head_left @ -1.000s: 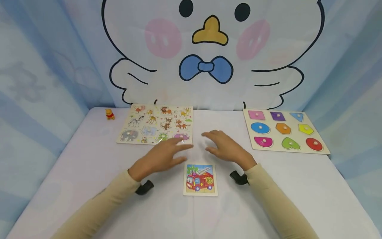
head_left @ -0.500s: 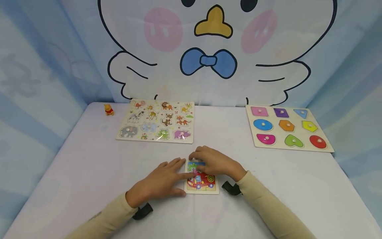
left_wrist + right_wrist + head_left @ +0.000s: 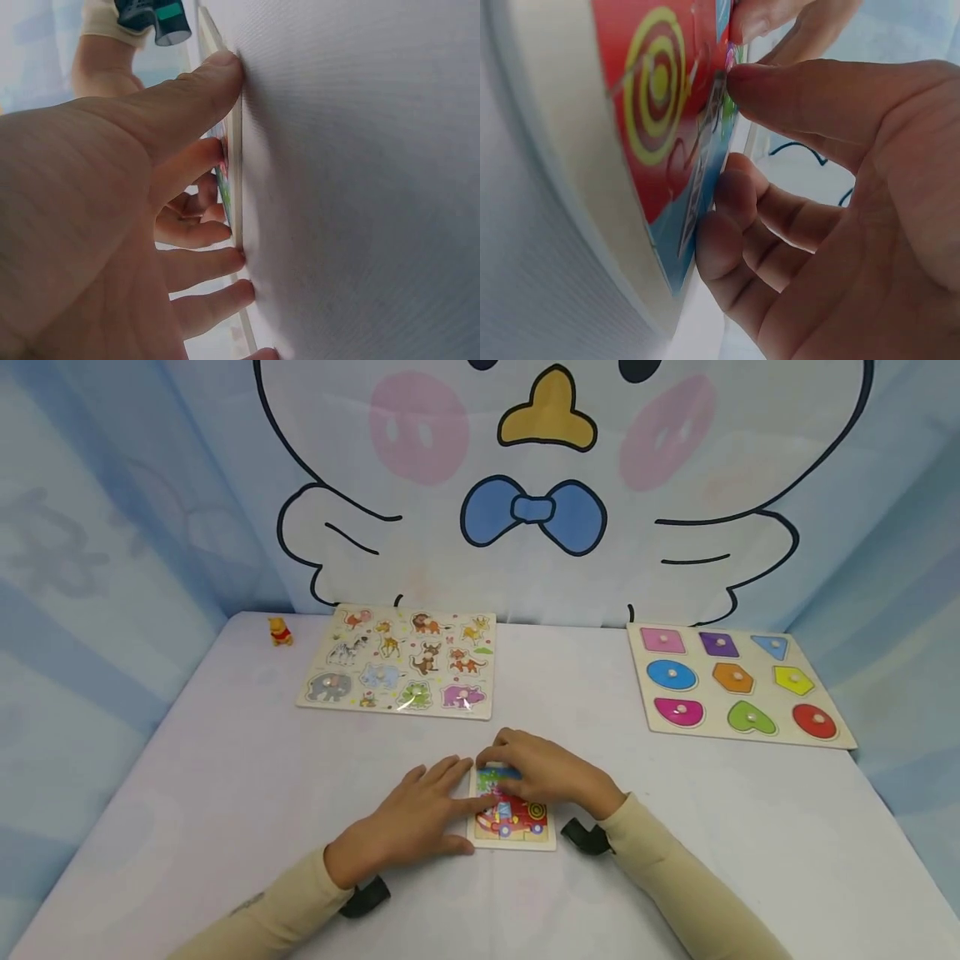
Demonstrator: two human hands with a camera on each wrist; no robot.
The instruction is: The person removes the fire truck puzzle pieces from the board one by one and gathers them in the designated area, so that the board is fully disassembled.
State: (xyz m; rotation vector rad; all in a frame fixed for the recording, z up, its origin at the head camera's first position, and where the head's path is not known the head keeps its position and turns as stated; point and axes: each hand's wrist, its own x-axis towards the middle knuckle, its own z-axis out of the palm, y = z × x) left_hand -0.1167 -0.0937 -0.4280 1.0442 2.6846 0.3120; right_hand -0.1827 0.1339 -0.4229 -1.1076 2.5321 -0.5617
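Note:
A small framed jigsaw puzzle of a red fire truck lies flat at the front middle of the table. My left hand lies along its left side, fingers mostly straight. In the left wrist view, the left thumb touches the pale frame and one finger reaches onto the picture. From the right, my right hand covers the puzzle's upper part, with bent fingers at the far edge and the thumb on the picture. The right wrist view shows the yellow-ringed hose reel beside those fingers. Some upper pieces are hidden under the hands.
An animal peg puzzle board lies at the back left, beside a small bear figure. On the back right is a shape peg board. A printed curtain hangs behind the white table.
Both hands have come down from above the table onto the puzzle. The left fingers now touch its left side; the right fingers have bent onto its upper part. The head view has shifted slightly.

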